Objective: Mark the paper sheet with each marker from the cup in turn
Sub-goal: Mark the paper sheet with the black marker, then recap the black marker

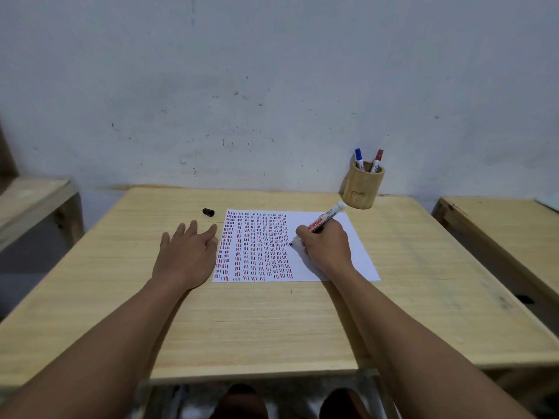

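Note:
A white paper sheet lies on the wooden table, its left and middle filled with columns of short red, blue and black dashes. My right hand grips a white marker whose black tip touches the sheet just right of the last column. My left hand rests flat with fingers spread on the table, touching the sheet's left edge. A black marker cap lies on the table behind my left hand. At the back right a wooden cup holds a blue-capped marker and a red-capped marker.
A grey wall stands right behind the table. Lower wooden benches flank it, one on the left and one on the right. My knees show under the table's front edge.

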